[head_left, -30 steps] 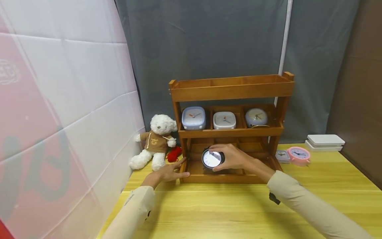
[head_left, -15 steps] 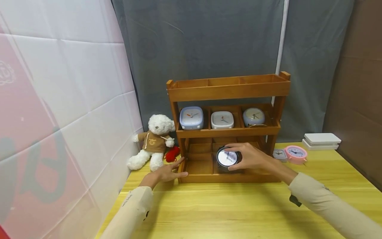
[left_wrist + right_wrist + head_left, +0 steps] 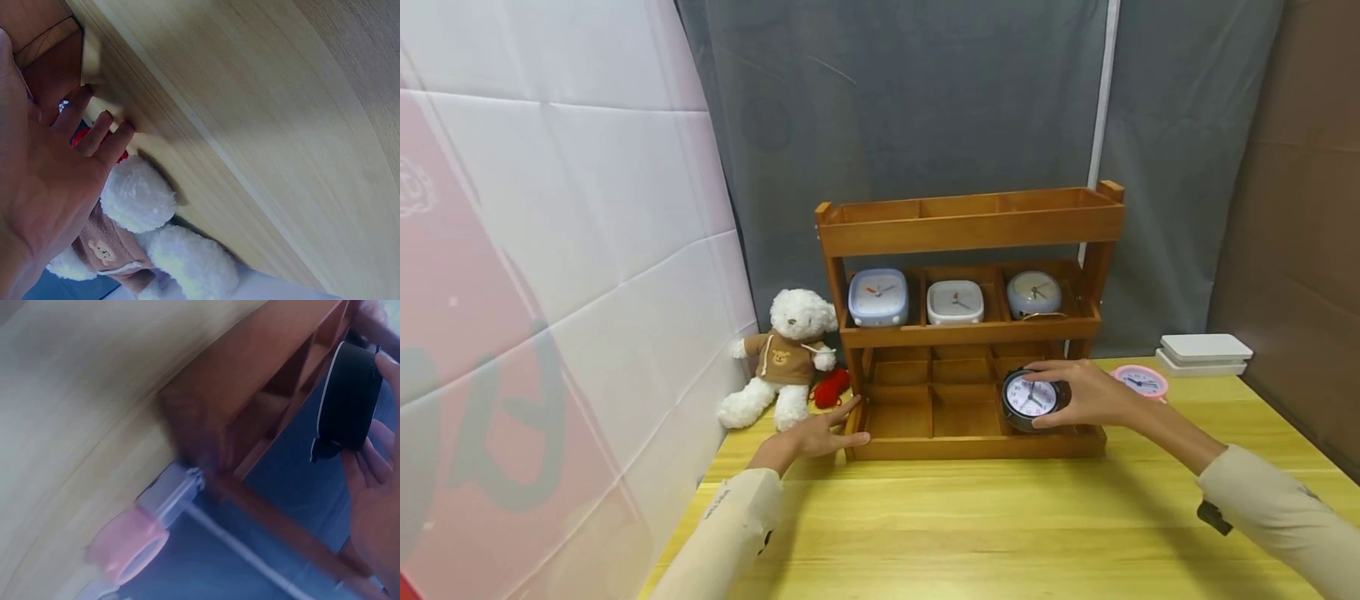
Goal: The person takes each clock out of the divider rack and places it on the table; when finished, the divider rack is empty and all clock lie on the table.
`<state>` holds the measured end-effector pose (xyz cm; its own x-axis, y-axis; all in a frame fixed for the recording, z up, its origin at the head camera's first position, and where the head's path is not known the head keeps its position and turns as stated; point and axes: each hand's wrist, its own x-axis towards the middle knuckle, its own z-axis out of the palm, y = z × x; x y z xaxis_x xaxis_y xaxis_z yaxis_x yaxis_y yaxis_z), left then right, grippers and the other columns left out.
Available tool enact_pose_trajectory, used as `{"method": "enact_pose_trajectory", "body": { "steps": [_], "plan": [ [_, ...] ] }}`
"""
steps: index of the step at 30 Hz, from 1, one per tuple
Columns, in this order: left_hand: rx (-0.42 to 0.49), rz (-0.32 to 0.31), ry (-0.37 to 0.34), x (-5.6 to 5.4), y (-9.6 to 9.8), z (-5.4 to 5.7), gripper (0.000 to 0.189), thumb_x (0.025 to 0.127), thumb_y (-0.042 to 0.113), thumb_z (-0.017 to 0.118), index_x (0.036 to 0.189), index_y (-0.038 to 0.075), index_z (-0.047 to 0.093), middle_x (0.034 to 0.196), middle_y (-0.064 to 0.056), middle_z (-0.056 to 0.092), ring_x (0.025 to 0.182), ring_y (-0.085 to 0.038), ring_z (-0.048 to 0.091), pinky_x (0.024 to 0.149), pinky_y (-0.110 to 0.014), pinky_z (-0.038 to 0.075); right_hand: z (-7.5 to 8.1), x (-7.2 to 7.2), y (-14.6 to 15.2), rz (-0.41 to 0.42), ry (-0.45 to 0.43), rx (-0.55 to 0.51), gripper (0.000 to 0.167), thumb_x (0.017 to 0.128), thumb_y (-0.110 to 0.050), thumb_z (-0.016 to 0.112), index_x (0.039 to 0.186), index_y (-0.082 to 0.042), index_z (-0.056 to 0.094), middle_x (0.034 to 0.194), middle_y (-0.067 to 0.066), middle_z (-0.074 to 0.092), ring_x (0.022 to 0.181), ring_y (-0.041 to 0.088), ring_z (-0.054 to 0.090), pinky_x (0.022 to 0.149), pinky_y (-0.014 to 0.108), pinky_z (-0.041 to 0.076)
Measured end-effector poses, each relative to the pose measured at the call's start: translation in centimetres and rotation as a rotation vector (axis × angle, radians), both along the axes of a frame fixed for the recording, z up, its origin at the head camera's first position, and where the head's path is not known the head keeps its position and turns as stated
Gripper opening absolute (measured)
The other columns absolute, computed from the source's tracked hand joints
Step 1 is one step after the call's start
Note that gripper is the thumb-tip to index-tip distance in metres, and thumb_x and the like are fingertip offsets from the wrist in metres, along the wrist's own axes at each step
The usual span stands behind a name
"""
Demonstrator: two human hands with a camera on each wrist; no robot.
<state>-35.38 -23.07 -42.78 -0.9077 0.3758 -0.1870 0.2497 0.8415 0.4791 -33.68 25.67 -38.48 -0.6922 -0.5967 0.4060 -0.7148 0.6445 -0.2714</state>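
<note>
A round black alarm clock with a white dial is held by my right hand, thumb and fingers gripping its right side. It is in front of the right compartment on the bottom level of the wooden shelf. In the right wrist view the black clock shows its side, pinched by the right hand. My left hand rests on the shelf's lower left corner with its fingers spread; the left wrist view shows that hand too. The middle shelf bears a blue clock, a white clock and a round bluish clock.
A white teddy bear in a brown top sits left of the shelf beside red yarn. To the right are a pink clock, a small grey clock and white boxes. A grey curtain hangs behind.
My right hand has carried the black clock rightward along the bottom level, from the left compartment past the middle to the right one. The left hand has stayed at the shelf's corner.
</note>
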Motion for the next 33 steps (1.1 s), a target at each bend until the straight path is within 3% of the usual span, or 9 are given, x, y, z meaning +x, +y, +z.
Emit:
{"method": "enact_pose_trajectory", "body": {
  "steps": [15, 21, 28, 33],
  "plan": [
    [-0.011, -0.013, 0.013, -0.3, 0.0, -0.1, 0.093, 0.095, 0.069, 0.061, 0.168, 0.028, 0.021, 0.154, -0.020, 0.051, 0.142, -0.049, 0.044, 0.115, -0.062, 0.035, -0.4, 1.0, 8.7, -0.136, 0.141, 0.032, 0.065, 0.066, -0.042, 0.098, 0.120, -0.010, 0.080, 0.126, 0.011, 0.074, 0.108, 0.034, 0.071, 0.078, 0.040, 0.058],
    [-0.003, -0.008, 0.009, -0.2, -0.2, -0.2, 0.092, 0.095, 0.068, 0.061, 0.168, 0.028, 0.021, 0.155, -0.021, 0.050, 0.142, -0.048, 0.043, 0.116, -0.062, 0.034, -1.2, 0.9, 11.3, -0.166, 0.170, 0.050, 0.066, 0.063, -0.044, 0.099, 0.117, -0.010, 0.080, 0.122, 0.009, 0.075, 0.108, 0.034, 0.069, 0.079, 0.042, 0.056],
    [0.016, -0.012, 0.008, -0.2, -0.1, -0.3, 0.091, 0.096, 0.066, 0.062, 0.168, 0.026, 0.022, 0.156, -0.022, 0.049, 0.144, -0.046, 0.042, 0.116, -0.063, 0.033, -2.1, 1.1, 13.7, -0.220, 0.111, 0.077, 0.070, 0.061, -0.048, 0.099, 0.117, -0.009, 0.081, 0.116, 0.018, 0.075, 0.103, 0.037, 0.070, 0.072, 0.039, 0.054],
    [0.017, -0.007, 0.015, -0.3, 0.0, -0.5, 0.090, 0.096, 0.066, 0.062, 0.168, 0.028, 0.022, 0.156, -0.021, 0.048, 0.145, -0.044, 0.043, 0.116, -0.063, 0.033, -2.8, 1.3, 14.6, -0.206, 0.070, 0.084, 0.070, 0.062, -0.047, 0.099, 0.117, -0.008, 0.080, 0.116, 0.019, 0.074, 0.096, 0.025, 0.071, 0.071, 0.035, 0.056]
  ]
}}
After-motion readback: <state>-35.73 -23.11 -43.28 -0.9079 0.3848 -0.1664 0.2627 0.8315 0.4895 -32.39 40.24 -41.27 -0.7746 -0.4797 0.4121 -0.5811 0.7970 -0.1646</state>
